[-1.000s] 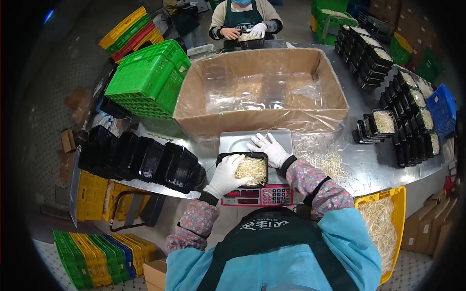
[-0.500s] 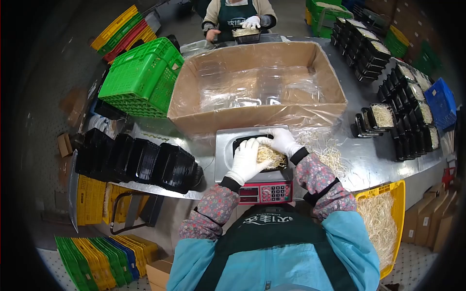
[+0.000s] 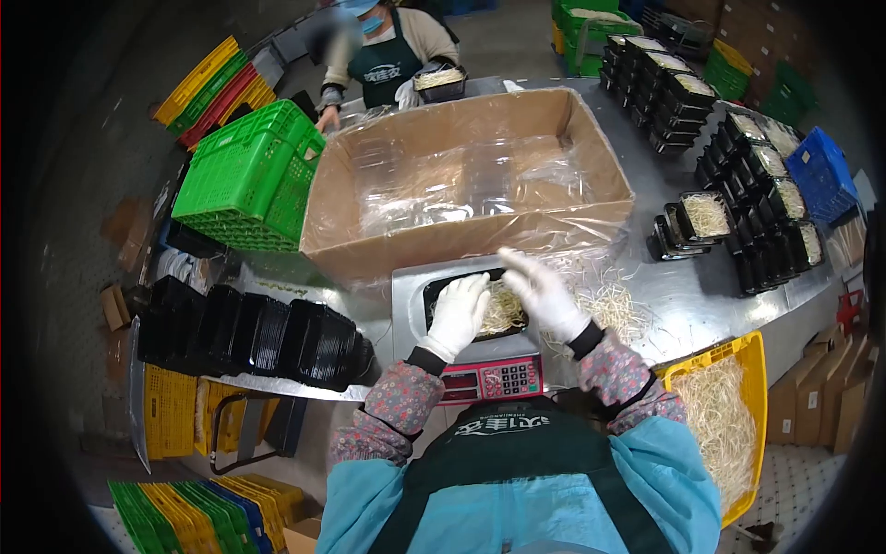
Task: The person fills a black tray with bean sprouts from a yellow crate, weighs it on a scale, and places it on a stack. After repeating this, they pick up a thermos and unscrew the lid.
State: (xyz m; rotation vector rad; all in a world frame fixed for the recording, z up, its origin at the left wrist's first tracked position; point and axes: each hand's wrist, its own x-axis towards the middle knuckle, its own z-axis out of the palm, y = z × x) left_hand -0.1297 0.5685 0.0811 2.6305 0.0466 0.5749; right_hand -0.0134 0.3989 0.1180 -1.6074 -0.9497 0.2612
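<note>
A black plastic tray point(image 3: 432, 294) holding bean sprouts point(image 3: 501, 309) sits on the metal pan of a red weighing scale point(image 3: 494, 379). My left hand point(image 3: 458, 316), in a white glove, lies over the tray's left side with fingers extended across the sprouts. Just right of the tray, my gloved right hand point(image 3: 546, 297) is raised, its fingers stretched out and slightly blurred, nothing visible in it. Loose sprouts point(image 3: 609, 309) are scattered on the metal table beside that hand.
A large cardboard box point(image 3: 461, 231) lined with plastic stands behind the scale. Stacked empty black trays point(image 3: 263, 337) are at left, with a green crate point(image 3: 242, 171) behind. Filled trays point(image 3: 709, 217) stand at right, above a yellow crate of sprouts point(image 3: 759, 406). A co-worker point(image 3: 388, 65) holds a tray opposite.
My right hand has come off the tray's far right edge and lifted to the right, fingers extended. My left hand stays over the tray. The co-worker has leaned leftward, one hand reaching down.
</note>
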